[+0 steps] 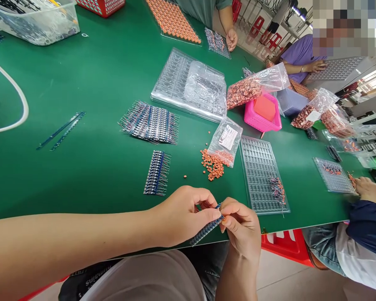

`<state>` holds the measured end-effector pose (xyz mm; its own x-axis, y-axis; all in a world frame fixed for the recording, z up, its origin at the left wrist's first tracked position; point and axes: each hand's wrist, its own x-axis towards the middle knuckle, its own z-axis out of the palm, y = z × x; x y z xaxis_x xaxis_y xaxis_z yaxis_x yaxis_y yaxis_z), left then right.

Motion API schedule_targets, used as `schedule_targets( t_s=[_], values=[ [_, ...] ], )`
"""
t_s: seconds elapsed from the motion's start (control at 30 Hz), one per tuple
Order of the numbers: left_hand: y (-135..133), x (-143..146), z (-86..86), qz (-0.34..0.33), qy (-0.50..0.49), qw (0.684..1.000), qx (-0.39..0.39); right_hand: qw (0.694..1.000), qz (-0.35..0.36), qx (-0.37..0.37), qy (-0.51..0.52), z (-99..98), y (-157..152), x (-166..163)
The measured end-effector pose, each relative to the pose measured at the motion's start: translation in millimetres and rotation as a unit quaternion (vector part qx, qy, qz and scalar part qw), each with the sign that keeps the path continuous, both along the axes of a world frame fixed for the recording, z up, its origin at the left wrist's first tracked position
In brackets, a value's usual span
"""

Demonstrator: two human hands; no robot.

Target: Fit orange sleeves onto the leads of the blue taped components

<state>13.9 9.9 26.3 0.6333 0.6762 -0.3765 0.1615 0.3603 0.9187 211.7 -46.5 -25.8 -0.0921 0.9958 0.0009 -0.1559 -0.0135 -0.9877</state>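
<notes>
My left fingers [210,216] and right fingers [233,225] pinch a blue strip [207,230] above the green tabletop [97,179]; a red stool [286,251] stands to my right.

Left grip [188,214] holds blue strip [207,230] beside right grip [243,223].

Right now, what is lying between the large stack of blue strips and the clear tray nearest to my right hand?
In the head view, a pile of small orange pieces and a labelled clear bag lie there.
</notes>
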Motion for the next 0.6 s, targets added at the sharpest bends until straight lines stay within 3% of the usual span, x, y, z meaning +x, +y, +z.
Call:
schedule_targets(
  t_s=[0.6],
  values=[
    [-2.3, -0.1, -2.1, -0.011, 0.021, 1.0, 0.015, 1.0, 0.004, 0.011, -0.016, 3.0, 1.6, -1.4]
  ],
)
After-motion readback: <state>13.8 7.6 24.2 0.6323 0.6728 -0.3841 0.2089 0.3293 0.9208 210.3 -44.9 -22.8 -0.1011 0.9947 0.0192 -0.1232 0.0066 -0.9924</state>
